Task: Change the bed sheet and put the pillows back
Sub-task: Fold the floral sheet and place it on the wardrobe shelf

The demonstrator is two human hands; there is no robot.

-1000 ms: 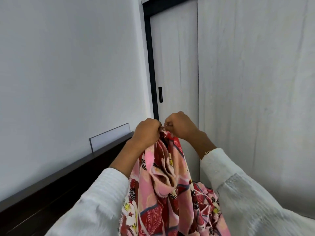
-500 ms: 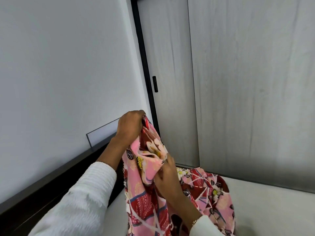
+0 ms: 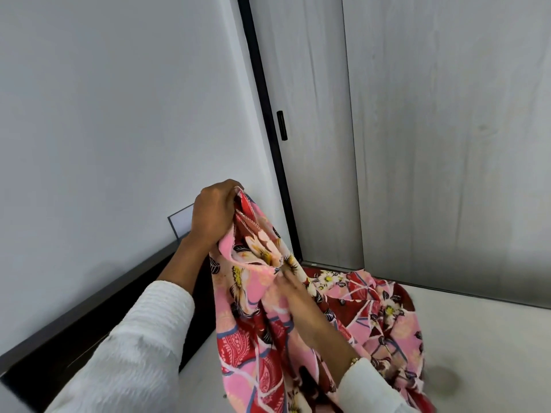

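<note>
Right hand (image 3: 293, 289) lowered along sheet (image 3: 259, 293), fingers pinching fold, left hand (image 3: 213, 214) raised, gripping edge

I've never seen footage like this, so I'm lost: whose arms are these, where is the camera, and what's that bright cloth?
The camera sits on a person's head, looking forward and down, so the arms are their own. The left hand grips the top of a pink and red flowered sheet, held up. The right hand pinches the cloth lower down. The rest of it trails onto a bare white mattress. A dark headboard runs along the white wall; grey doors stand behind.
</note>
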